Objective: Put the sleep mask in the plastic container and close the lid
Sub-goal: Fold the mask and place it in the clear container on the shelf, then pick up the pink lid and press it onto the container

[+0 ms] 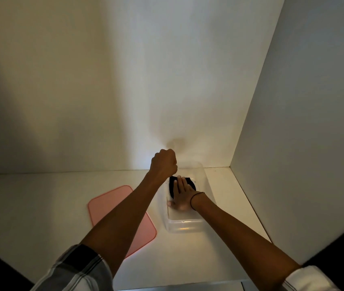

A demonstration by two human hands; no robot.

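Note:
A clear plastic container [184, 225] stands on the white shelf, right of centre. The black sleep mask [172, 186] lies inside it toward the far end. My right hand [182, 195] reaches into the container and rests flat on the mask, fingers stretched out, partly covering it. My left hand [163, 162] is curled into a fist at the container's far left corner; I cannot tell whether it grips the rim. The pink lid [114, 208] lies flat on the shelf to the left of the container, partly under my left forearm.
The white shelf surface [41, 206] is boxed in by a back wall [104, 91] and a right side wall [303, 122] close to the container. The shelf's front edge runs along the bottom of the view.

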